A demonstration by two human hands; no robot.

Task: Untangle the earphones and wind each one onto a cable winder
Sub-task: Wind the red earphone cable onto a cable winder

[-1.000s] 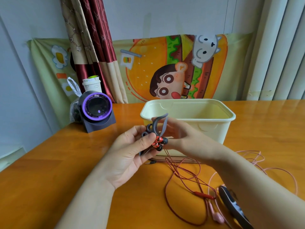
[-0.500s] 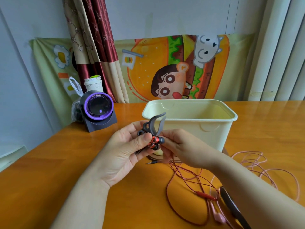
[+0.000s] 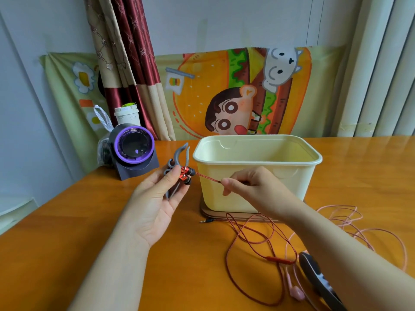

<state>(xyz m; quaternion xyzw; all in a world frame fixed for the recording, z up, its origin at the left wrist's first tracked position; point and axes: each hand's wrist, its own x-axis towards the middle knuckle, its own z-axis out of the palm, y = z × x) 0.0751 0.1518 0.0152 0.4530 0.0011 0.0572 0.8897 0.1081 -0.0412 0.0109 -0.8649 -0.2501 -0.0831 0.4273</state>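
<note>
The left hand [image 3: 157,198] holds the grey cable winder [image 3: 177,161], thumb pressing the red earbuds [image 3: 186,175] on it, at 9 o'clock of the cream tub [image 3: 296,182]. The right hand [image 3: 253,189] pinches the red cable [image 3: 208,178] taut. Winding seems just starting; the next move needs even turns around the winder.

Grey cable winder [image 3: 179,157] sits in the left hand [image 3: 155,205], red earphones [image 3: 186,175] pinned to it by their two shiny buds. Their braided cord runs taut to the pinching right hand [image 3: 253,189], then sprawls in loose loops (plug lying free) toward the table [image 3: 67,232] front edge. Pink earphones [image 3: 297,292] lie tangled by the right edge, dark winder [image 3: 313,269] flat beside them.
</note>
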